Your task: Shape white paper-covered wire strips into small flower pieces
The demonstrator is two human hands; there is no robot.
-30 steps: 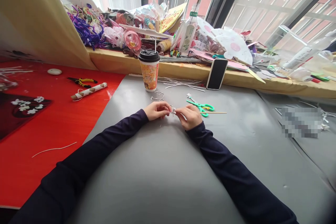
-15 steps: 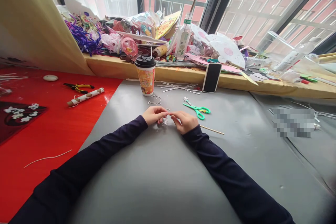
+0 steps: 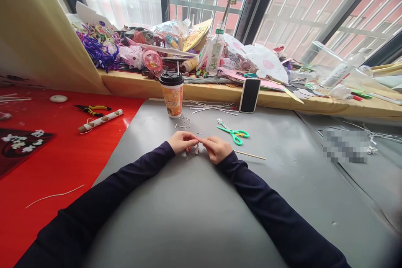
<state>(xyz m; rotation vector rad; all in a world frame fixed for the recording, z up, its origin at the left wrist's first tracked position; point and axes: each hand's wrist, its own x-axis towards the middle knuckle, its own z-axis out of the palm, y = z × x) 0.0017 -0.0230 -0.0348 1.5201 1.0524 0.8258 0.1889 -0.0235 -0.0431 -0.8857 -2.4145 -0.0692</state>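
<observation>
Head-cam view, looking down at two arms in dark sleeves resting on a grey surface [image 3: 194, 213]. Left hand [image 3: 180, 141] & right hand [image 3: 216, 149] meet fingertip to fingertip near the middle, both pinched narrow on a tiny white wire piece [image 3: 196, 147] held just above the surface. The piece is v. small: thin pale strands w/ a little tuft hanging down between the hands; finer detail too small to tell.

Judging by looks, it's featherlight, bendy & easy to crush or drop, so best gripped by fingertips at the twisted middle, not the loose ends.

Just behind the hands: small bent wire scraps [image 3: 183, 123], a paper cup [image 3: 171, 94] w/ black lid, green scissors [image 3: 234, 132] and a thin wooden stick [image 3: 249, 155] by the right wrist. A phone [image 3: 249, 95] leans on the windowsill [image 3: 141, 81], which is piled w/ craft clutter. Left of the grey area, a red sheet [image 3: 56, 163] carries pliers [image 3: 92, 109], a paper roll [image 3: 100, 120] & a stray white wire [image 3: 53, 195].
</observation>
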